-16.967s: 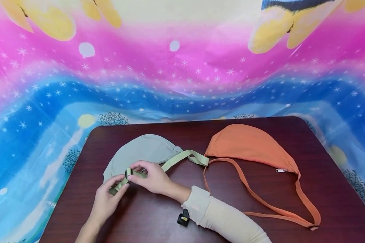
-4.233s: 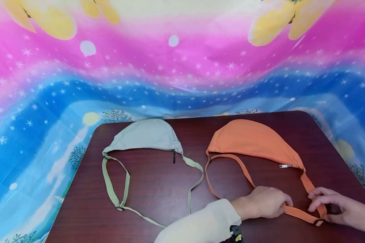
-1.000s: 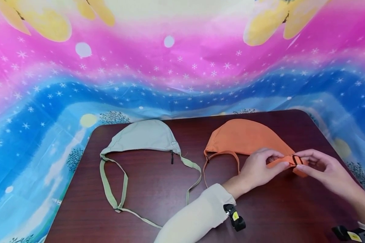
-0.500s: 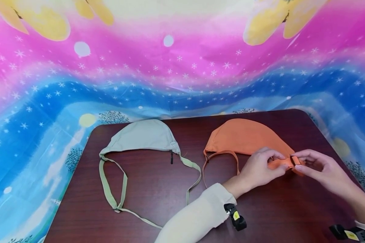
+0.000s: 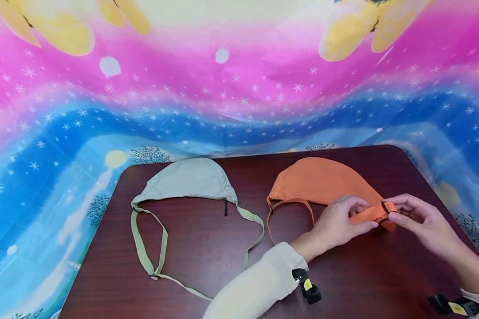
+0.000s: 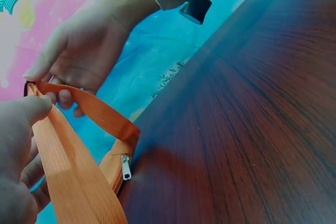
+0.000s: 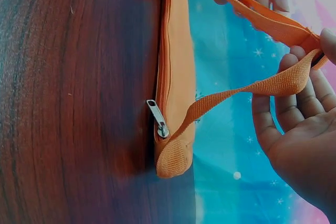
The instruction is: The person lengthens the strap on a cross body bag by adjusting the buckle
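Strap (image 5: 363, 215): orange webbing, raised off the tabletop and stretched between two hands, at about 2 to 3 o'clock from the tabletop's centre.
Buckle (image 5: 385, 207): dark slider on the strap, between the hands.
Left hand (image 5: 337, 223): between 8 and 9 o'clock of the buckle; thumb and fingers pinch the strap.
Right hand (image 5: 427, 218): about 3 o'clock of the buckle; thumb and forefinger pinch the strap at the buckle, the other fingers reaching past beneath.
Orange bag (image 5: 319, 179): lies on the tabletop at 2 o'clock, partly hidden by the hands; more of its strap curves down from its 8 o'clock end.
Metal pull (image 7: 154, 113): silver, on the orange bag's zip, near the end where the strap joins.
Grey bag (image 5: 187, 179): at 10 o'clock, well apart from the hands.
Black pull (image 5: 225, 207): hangs towards 6 o'clock from the grey bag's right end.
Green strap (image 5: 141, 243): loops below the grey bag, running behind the sleeve (image 5: 255, 283).
Tabletop (image 5: 207, 239): dark red-brown wood grain.
Backdrop (image 5: 255, 88): pink and blue, snowflake-printed, beyond the tabletop at 12 o'clock.
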The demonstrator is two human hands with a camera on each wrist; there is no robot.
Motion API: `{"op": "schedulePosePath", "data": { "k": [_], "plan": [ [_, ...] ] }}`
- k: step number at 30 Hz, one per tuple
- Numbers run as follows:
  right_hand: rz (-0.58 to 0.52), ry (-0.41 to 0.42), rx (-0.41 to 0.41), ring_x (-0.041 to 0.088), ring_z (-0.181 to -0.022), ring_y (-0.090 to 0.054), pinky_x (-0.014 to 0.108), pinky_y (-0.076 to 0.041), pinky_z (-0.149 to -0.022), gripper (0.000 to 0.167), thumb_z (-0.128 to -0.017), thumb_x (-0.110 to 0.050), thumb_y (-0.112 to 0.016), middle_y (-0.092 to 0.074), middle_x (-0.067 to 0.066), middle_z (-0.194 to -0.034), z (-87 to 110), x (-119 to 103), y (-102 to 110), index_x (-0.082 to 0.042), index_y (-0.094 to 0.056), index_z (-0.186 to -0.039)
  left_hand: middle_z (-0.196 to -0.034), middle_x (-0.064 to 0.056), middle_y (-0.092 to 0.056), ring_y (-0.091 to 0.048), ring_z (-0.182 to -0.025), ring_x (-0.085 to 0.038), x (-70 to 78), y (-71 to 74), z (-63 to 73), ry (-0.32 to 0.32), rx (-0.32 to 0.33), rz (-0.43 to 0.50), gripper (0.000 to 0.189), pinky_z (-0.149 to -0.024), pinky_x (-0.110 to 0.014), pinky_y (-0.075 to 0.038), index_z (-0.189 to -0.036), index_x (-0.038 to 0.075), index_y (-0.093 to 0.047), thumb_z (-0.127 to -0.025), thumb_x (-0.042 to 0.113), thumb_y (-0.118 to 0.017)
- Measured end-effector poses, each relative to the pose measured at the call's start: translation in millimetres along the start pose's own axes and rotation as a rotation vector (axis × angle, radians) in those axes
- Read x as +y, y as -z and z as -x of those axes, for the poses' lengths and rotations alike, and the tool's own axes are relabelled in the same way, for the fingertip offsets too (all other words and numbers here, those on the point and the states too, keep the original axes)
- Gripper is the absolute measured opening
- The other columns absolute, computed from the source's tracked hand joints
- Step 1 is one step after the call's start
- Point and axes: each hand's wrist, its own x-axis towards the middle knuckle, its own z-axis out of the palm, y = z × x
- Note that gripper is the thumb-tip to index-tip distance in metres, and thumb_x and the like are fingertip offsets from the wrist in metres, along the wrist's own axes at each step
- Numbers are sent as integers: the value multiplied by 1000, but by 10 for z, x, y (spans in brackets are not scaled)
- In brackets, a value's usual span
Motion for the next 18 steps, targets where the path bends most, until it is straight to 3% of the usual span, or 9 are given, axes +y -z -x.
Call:
{"op": "schedulePosePath", "data": {
  "k": [8, 14, 18],
  "plan": [
    [-5, -1, 33, 11, -82, -67, 19, -51, -70, 34, -94, 19, -55, -73, -4, -102, 12, 30, -18, 3, -61, -124, -105, 17, -63, -47, -85, 10, 27, -26, 6, -19, 24, -110, 29, -75, -2, -37, -119, 22, -70, -94, 36, -75],
    [56, -16, -26, 13, -80, -66, 25, -54, -65, 30, -94, 16, -60, -69, -6, -100, 8, 19, -99, 1, -60, -120, -116, 16, -65, -50, -93, 10, 46, -38, 1, -30, 36, -124, 33, -81, -1, -37, -125, 22, -71, -96, 38, -72],
    [88, -15, 37, 10, -80, -66, 20, -53, -68, 29, -94, 16, -60, -69, -8, -100, 26, 12, -103, 1, -61, -118, -117, 16, -64, -51, -94, 11, 29, -46, 1, -21, 25, -102, 40, -82, -2, -38, -128, 21, -67, -94, 40, -74]
  ]
}}
